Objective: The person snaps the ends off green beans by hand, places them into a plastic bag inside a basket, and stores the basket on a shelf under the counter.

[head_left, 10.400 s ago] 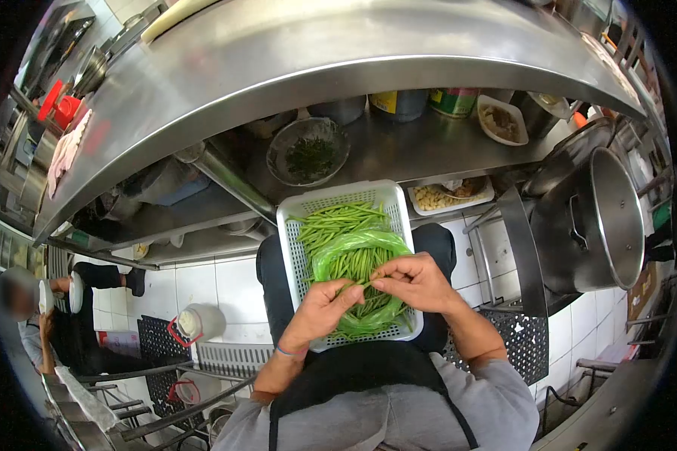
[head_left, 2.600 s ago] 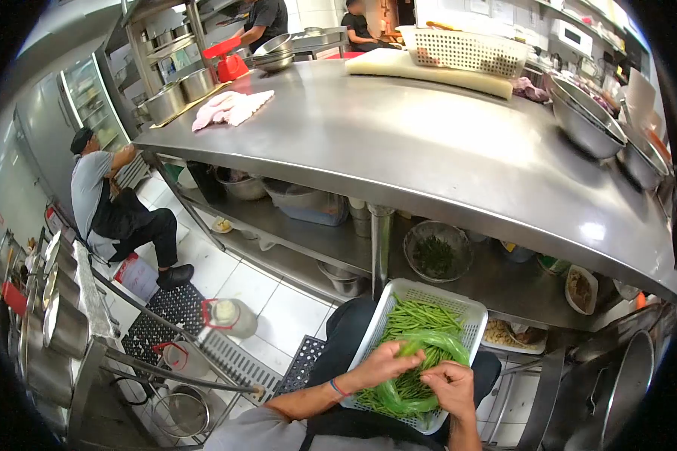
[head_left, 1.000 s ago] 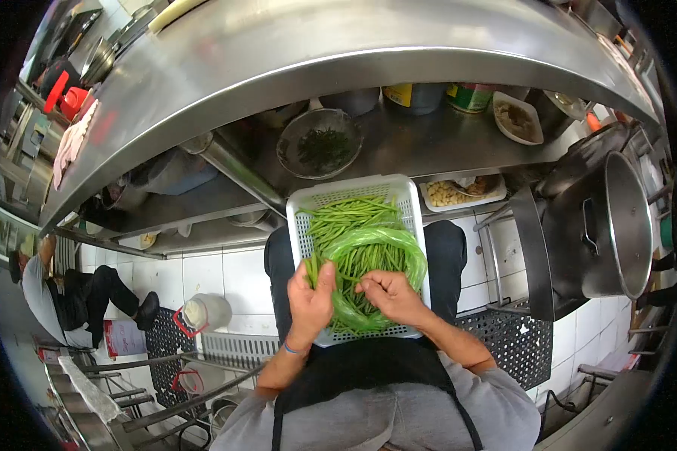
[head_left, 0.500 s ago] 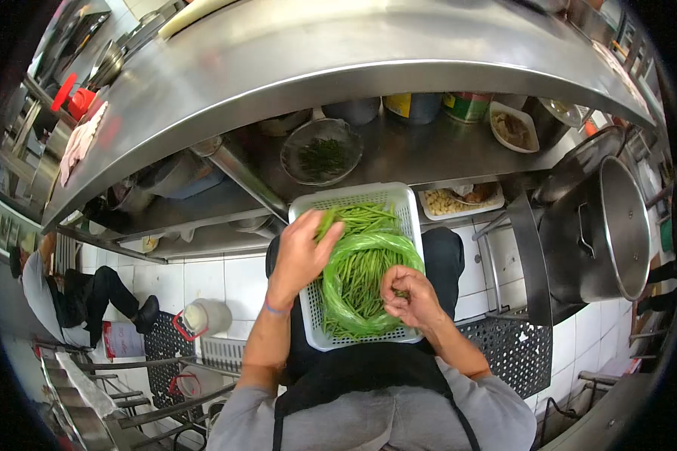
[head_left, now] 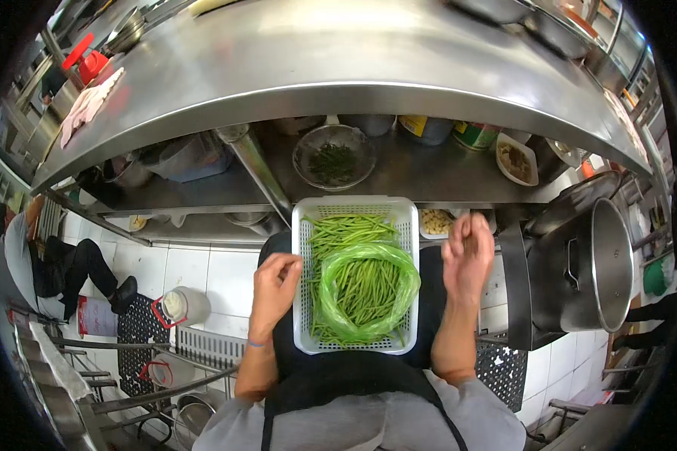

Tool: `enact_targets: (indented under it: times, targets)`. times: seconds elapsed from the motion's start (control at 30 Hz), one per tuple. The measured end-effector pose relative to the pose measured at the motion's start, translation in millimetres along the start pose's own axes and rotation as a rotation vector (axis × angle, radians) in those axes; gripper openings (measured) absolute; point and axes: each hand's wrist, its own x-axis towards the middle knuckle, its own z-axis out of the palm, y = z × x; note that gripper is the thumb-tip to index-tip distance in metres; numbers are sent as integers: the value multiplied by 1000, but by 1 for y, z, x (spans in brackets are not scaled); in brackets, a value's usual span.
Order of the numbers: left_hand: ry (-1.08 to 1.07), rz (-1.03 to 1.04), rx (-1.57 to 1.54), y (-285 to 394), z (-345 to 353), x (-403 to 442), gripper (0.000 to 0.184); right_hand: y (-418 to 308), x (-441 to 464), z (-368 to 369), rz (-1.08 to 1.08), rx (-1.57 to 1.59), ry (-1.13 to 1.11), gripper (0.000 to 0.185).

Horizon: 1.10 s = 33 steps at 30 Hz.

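Note:
A white perforated basket point(head_left: 411, 218) rests on my lap. Loose green beans point(head_left: 346, 229) lie in its upper part, and more line its left side. Over them sits a green plastic bag point(head_left: 408, 282), its mouth spread wide around a heap of beans point(head_left: 367, 289). My left hand point(head_left: 274, 289) is at the basket's left edge, loosely curled, with nothing visible between thumb and fingers. To the right of the basket, my right hand point(head_left: 468, 255) is raised, slightly blurred, its fingers bent and apart, and no bean shows in it.
A steel counter point(head_left: 338, 60) spans the front. Its lower shelf holds a bowl of chopped greens point(head_left: 333, 161) and a dish point(head_left: 516, 161). Large pots point(head_left: 579, 270) stand at right. A seated person point(head_left: 75, 274) is at far left, near a white container point(head_left: 186, 305).
Both hands have moved apart, off the beans and bag to either side of the basket. The beans earlier in my left hand are no longer there. The view has shifted slightly.

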Motion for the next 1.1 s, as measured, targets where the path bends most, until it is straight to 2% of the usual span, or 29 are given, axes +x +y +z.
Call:
enact_targets:
  times: [0.07, 0.13, 0.2, 0.27, 0.3, 0.43, 0.47, 0.5, 0.53, 0.57, 0.6, 0.67, 0.7, 0.73, 0.8, 0.9, 1.0, 1.1]
  targets:
    - [15, -66, -21, -11, -8, -19, 13, 13, 34, 29, -92, -66, -93, 22]
    - [35, -129, -62, -28, -12, -33, 13, 58, 74, 53, 37, 8, 7, 23]
    - [55, -188, -115, -47, -12, -43, 14, 88, 105, 80, -322, -752, -312, 27]
    - [42, -173, 52, -34, -19, -47, 16, 116, 121, 81, -770, -993, -403, 35]
    - [50, -180, 56, -35, -22, -49, 16, 113, 113, 75, -542, -953, -322, 39]
    - [26, -326, 24, -43, -26, -58, 22, 74, 52, 14, -484, -1253, -113, 37]
    - [-37, -367, 47, -42, -28, -61, 26, 66, 35, -7, -288, -1087, -91, 34]
    - [-103, -405, 72, -37, -31, -64, 29, 65, 18, -38, -465, -1153, -136, 27]
    - [-171, -435, 96, -30, -35, -66, 33, 50, -11, -46, -281, -1167, -84, 18]
    - [-265, -477, 134, -22, -39, -70, 41, 60, -31, -94, -88, -1255, -57, 12]
    - [-372, -426, 211, -25, -41, -75, 45, 46, -58, -89, -39, -1160, -48, 15]
    - [-542, -389, 317, -37, -40, -84, 50, 40, -104, -128, 198, -1292, -122, 25]
    - [-561, -429, 305, -25, -39, -85, 49, 28, -121, -118, 279, -1308, -123, 28]
    - [-603, -628, 193, -27, -35, -87, 47, 28, -136, -119, 290, -1295, -151, 29]
    - [-546, -702, 121, -37, -23, -96, 45, 19, -148, -100, 426, -1387, -191, 33]
    - [-436, -393, 358, -43, -14, -105, 41, 33, -154, -108, 295, -1512, -236, 38]
    - [-198, -254, 358, -2, -17, -110, 17, 41, -154, -112, 190, -1673, -313, 40]
    - [-66, -176, 347, -34, 2, -101, 29, 44, -152, -111, 114, -1756, -374, 42]
